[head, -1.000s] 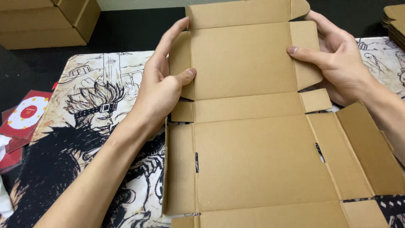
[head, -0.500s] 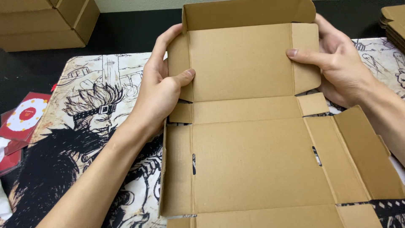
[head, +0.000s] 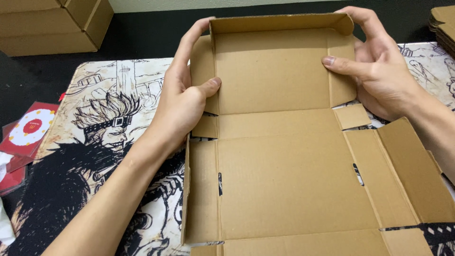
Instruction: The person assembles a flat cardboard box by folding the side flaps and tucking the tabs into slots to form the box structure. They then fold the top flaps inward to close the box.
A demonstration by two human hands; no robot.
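Top flap [head: 279, 22] folded forward (hands [head: 182, 102] gripping).

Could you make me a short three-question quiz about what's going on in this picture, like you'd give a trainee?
1. True or false: both hands grip the far panel of the flat cardboard box.
2. Which thumb presses the inner face of the right side flap? A) left hand B) right hand
3. What lies under the box?

Key:
1. True; one hand on each side.
2. B.
3. A printed mat with black-and-white comic art, on a dark table.
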